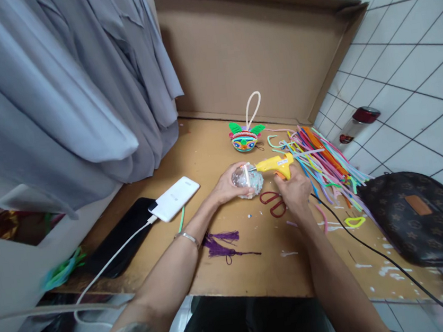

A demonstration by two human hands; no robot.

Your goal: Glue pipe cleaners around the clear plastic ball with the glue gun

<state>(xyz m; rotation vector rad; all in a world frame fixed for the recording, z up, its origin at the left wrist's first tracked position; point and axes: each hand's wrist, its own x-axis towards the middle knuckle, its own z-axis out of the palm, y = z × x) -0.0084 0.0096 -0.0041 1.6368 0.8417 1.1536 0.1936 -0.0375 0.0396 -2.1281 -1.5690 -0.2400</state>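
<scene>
My left hand (228, 184) is closed around a clear, rounded piece (254, 182) that has a whitish fuzzy covering on its right side and a pale strip across it. In my right hand (295, 189) is a yellow glue gun (275, 165), gripped by its handle, with its nozzle at the rounded piece; I cannot tell whether it touches. A clear glue stick sticks out from the back of the gun. Red-handled scissors (274, 203) lie between my hands. Purple tassels (223, 244) rest near my left forearm.
A colourful animal-head ornament (245, 141) with a white loop stands behind my hands. Many pipe cleaners (320, 157) lie to the right, near a brown patterned bag (423, 217). A white power bank (175, 199) with a cable lies left. The gun's black cord (369, 253) crosses the right side.
</scene>
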